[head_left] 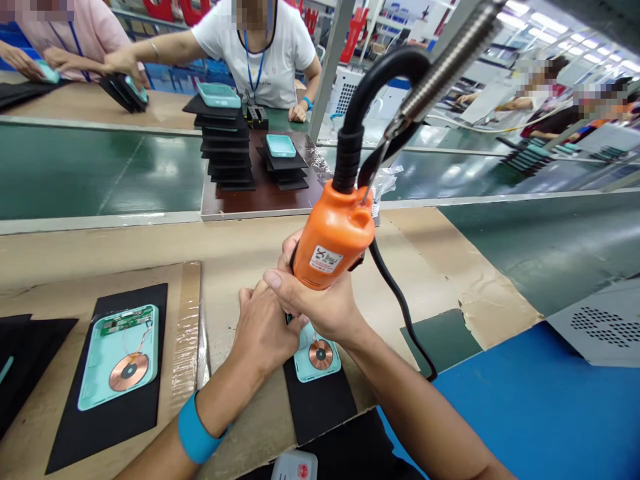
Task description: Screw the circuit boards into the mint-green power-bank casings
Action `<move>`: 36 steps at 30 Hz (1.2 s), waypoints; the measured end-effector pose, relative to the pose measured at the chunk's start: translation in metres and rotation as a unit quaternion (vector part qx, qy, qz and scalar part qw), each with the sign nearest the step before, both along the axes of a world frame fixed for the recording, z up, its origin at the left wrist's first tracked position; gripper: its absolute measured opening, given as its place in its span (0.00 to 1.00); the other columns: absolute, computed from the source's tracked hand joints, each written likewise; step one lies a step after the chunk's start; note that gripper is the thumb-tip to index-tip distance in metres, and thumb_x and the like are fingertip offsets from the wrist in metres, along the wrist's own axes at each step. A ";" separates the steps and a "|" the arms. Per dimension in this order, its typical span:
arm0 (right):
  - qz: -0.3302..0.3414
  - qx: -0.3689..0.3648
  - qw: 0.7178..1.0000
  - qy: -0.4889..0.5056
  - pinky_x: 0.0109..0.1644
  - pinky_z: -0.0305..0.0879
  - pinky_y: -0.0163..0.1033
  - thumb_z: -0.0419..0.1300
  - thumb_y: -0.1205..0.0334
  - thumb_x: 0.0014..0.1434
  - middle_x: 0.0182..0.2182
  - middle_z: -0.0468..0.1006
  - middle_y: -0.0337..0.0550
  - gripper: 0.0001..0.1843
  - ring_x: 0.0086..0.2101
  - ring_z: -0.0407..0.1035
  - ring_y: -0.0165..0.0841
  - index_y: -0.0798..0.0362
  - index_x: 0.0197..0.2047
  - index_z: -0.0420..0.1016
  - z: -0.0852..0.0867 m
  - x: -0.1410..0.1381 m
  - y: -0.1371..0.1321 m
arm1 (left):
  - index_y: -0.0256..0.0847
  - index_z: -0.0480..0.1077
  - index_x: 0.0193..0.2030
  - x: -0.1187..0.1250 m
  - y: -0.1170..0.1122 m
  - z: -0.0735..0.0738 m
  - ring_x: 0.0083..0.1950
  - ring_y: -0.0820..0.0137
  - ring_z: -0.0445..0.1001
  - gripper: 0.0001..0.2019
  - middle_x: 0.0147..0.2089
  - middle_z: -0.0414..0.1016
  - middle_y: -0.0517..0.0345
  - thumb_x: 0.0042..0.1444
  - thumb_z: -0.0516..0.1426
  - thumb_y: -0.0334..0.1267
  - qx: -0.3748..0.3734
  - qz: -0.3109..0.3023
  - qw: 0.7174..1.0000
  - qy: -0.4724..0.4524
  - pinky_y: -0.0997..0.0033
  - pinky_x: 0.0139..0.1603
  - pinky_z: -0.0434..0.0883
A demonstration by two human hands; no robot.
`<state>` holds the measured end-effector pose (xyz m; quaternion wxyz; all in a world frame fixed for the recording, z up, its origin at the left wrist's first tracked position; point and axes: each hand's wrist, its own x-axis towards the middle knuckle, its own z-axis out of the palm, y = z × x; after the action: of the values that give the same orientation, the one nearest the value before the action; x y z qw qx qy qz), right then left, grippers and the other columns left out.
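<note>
My right hand (320,303) is wrapped round the lower body of an orange electric screwdriver (334,240) that hangs from a black cable and stands upright. Below it lies an open mint-green device case (317,357) with a copper coil, on a black mat (320,400). My left hand (263,330) rests closed against the tool's tip and the case's left edge; its fingertips are hidden. A blue band is on my left wrist. A second open mint case (120,357) with a copper coil and circuit board lies on another black mat at the left.
Across a green conveyor belt (100,173), stacks of black trays (227,153) with mint cases stand on a brown board. Two people at the far bench handle cases. A perforated grey metal box (600,327) sits at the right, a blue surface (525,413) below it.
</note>
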<state>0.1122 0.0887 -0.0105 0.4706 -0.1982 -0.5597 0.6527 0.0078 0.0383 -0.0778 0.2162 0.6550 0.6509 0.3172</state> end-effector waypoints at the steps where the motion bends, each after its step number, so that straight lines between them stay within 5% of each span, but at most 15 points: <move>1: 0.001 -0.003 1.000 -0.002 0.23 0.61 0.33 0.82 0.59 0.58 0.27 0.70 0.30 0.23 0.23 0.61 0.27 0.47 0.40 0.70 -0.001 0.000 0.000 | 0.50 0.78 0.52 -0.001 0.000 0.000 0.65 0.42 0.76 0.17 0.50 0.86 0.51 0.56 0.64 0.31 -0.001 -0.009 1.000 0.007 0.42 0.63 0.71; 9: 0.013 0.000 1.000 -0.003 0.23 0.61 0.33 0.82 0.59 0.58 0.27 0.68 0.28 0.25 0.22 0.61 0.25 0.48 0.37 0.67 -0.009 -0.002 0.004 | 0.50 0.76 0.59 -0.003 -0.001 0.000 0.66 0.42 0.75 0.23 0.57 0.85 0.50 0.57 0.63 0.30 0.013 -0.020 0.999 0.038 0.43 0.61 0.67; 13: 0.016 0.005 1.000 0.024 0.23 0.63 0.33 0.80 0.58 0.60 0.25 0.69 0.25 0.22 0.18 0.61 0.24 0.47 0.45 0.71 -0.001 0.007 0.001 | 0.47 0.77 0.47 -0.004 -0.002 0.003 0.57 0.47 0.77 0.09 0.50 0.85 0.52 0.61 0.64 0.32 -0.012 -0.024 0.998 0.053 0.49 0.55 0.64; 16: -0.070 0.037 0.994 0.079 0.22 0.63 0.33 0.75 0.59 0.66 0.23 0.69 0.23 0.18 0.16 0.60 0.24 0.45 0.50 0.70 0.009 0.027 -0.001 | 0.45 0.73 0.37 -0.005 -0.003 0.006 0.51 0.52 0.76 0.06 0.41 0.82 0.54 0.65 0.65 0.37 -0.048 -0.025 0.996 0.072 0.51 0.52 0.62; 19: -0.211 0.061 0.972 0.082 0.23 0.66 0.34 0.73 0.60 0.66 0.21 0.67 0.22 0.17 0.16 0.60 0.25 0.45 0.49 0.69 0.009 0.052 0.000 | 0.45 0.73 0.40 -0.006 -0.005 0.008 0.51 0.53 0.75 0.06 0.41 0.80 0.55 0.66 0.65 0.39 -0.050 -0.030 0.996 0.068 0.50 0.54 0.62; 22: -0.287 0.067 0.955 0.043 0.24 0.67 0.35 0.74 0.61 0.66 0.21 0.67 0.23 0.18 0.17 0.62 0.26 0.45 0.50 0.69 -0.003 0.071 0.006 | 0.45 0.75 0.51 -0.006 -0.006 0.008 0.58 0.51 0.74 0.09 0.53 0.80 0.51 0.65 0.65 0.40 -0.032 -0.026 0.997 0.064 0.48 0.59 0.62; 27: -0.302 0.090 0.949 0.025 0.35 0.75 0.42 0.72 0.61 0.70 0.26 0.72 0.27 0.19 0.23 0.68 0.30 0.44 0.56 0.68 -0.023 0.087 0.007 | 0.43 0.74 0.60 -0.006 -0.004 0.007 0.65 0.44 0.68 0.19 0.63 0.75 0.45 0.64 0.65 0.42 -0.038 -0.021 0.994 0.098 0.42 0.62 0.62; 30: -0.312 0.098 0.945 -0.016 0.55 0.78 0.50 0.74 0.58 0.65 0.41 0.80 0.38 0.29 0.42 0.78 0.38 0.44 0.62 0.66 -0.034 0.092 -0.007 | 0.43 0.74 0.54 -0.006 -0.002 0.006 0.64 0.45 0.68 0.15 0.61 0.76 0.46 0.62 0.65 0.41 -0.052 -0.010 0.995 0.083 0.42 0.62 0.63; 32: -0.364 0.079 0.927 -0.043 0.64 0.75 0.52 0.75 0.57 0.63 0.57 0.77 0.45 0.33 0.57 0.75 0.41 0.43 0.64 0.64 -0.047 0.097 -0.026 | 0.44 0.72 0.52 -0.005 -0.003 0.005 0.64 0.45 0.69 0.14 0.58 0.78 0.47 0.61 0.65 0.40 -0.060 -0.002 0.997 0.057 0.41 0.63 0.64; 36: -0.410 -0.006 0.902 -0.132 0.57 0.75 0.48 0.68 0.58 0.69 0.56 0.72 0.46 0.16 0.55 0.74 0.40 0.44 0.54 0.66 -0.073 0.108 -0.073 | 0.45 0.72 0.56 -0.004 -0.004 0.006 0.63 0.47 0.74 0.18 0.58 0.80 0.48 0.59 0.63 0.40 -0.066 -0.001 0.996 -0.051 0.43 0.64 0.69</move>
<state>0.2207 0.0153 -0.0838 0.6175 -0.4974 -0.4818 0.3731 0.0034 0.0340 -0.0719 0.2924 0.6225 0.6581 0.3065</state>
